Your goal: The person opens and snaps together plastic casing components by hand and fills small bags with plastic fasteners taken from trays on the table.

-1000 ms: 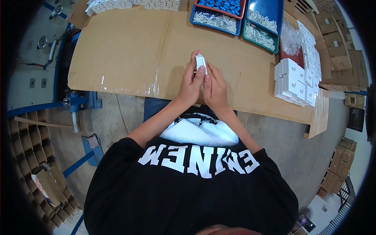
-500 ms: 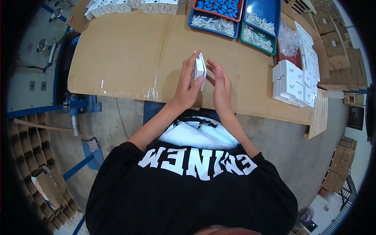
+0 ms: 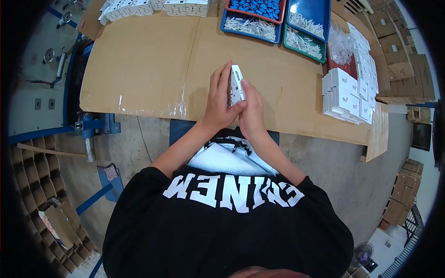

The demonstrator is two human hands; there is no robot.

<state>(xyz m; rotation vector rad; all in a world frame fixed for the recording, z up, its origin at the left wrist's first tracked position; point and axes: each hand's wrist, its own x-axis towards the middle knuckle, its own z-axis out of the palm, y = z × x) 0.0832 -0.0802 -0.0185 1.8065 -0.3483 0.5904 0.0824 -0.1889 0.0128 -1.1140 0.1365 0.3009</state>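
A small white box (image 3: 237,85) with dark print on its narrow side stands on edge between my palms, above the cardboard-covered table. My left hand (image 3: 218,98) lies along its left face, the fingers pointing away from me and the thumb crossing at the near end. Against the right face presses my right hand (image 3: 251,109), its thumb near the top edge. Both hands are closed on the box, and their palms hide its broad faces.
Trays at the back hold blue pieces (image 3: 256,8) and white sticks (image 3: 250,28). Stacked white boxes (image 3: 345,97) stand at the right beside a clear plastic bag (image 3: 340,46). More white boxes (image 3: 185,7) line the back left of the cardboard tabletop (image 3: 139,69).
My right hand has moved left and closed against the box. The box has turned so its printed narrow side faces up.
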